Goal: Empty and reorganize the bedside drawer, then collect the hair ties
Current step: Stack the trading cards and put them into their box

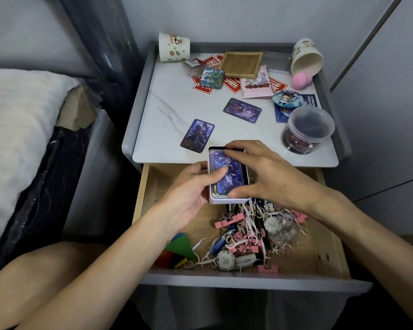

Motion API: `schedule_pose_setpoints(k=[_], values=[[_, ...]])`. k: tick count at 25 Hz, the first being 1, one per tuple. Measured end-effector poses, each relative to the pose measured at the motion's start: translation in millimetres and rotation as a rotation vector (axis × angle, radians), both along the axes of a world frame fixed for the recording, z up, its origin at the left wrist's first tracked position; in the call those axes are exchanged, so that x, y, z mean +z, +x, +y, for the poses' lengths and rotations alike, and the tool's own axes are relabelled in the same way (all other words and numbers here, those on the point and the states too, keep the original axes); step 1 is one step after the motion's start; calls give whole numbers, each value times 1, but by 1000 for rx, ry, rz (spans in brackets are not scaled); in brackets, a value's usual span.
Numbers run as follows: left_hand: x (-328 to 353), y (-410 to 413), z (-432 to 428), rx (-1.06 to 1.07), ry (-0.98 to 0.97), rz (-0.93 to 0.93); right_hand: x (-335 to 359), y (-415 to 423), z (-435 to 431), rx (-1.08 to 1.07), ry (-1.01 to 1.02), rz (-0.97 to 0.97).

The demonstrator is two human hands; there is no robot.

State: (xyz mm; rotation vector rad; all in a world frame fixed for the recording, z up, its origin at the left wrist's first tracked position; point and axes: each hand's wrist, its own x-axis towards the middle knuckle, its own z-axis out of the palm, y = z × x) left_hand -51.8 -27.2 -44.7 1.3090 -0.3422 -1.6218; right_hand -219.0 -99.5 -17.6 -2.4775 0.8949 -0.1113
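The wooden bedside drawer (pixel 150 194) stands pulled open. Above it my left hand (pixel 191 189) grips a small white box (pixel 227 200) of purple picture cards, thumb lying on the top card (pixel 231 173). My right hand (pixel 255 170) pinches that top card by its far and near ends. In the drawer's right half lies a heap of pink and beige hair ties (pixel 239 236), mixed with white floss picks, pink clips, a blue pen and round white tokens. Coloured folded paper (pixel 179 246) sits at the drawer's front left.
On the marble nightstand top (pixel 167 115) lie two loose purple cards (pixel 197 135), red cards, a wooden tray (pixel 240 64), two paper cups, a pink sponge, badges and a lidded clear jar (pixel 308 129). A bed with a white pillow (pixel 17 129) is on the left.
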Motion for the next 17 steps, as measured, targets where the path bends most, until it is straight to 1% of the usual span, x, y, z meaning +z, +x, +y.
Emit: schedule_pose_setpoints(k=[6, 12, 17], values=[[1, 0, 0, 6, -10, 15, -2, 0, 1, 35, -34, 2], [0, -1, 2, 27, -26, 61, -5, 2, -1, 43, 41, -41], [2, 2, 0, 42, -46, 45, -8, 5, -1, 73, -9, -87]])
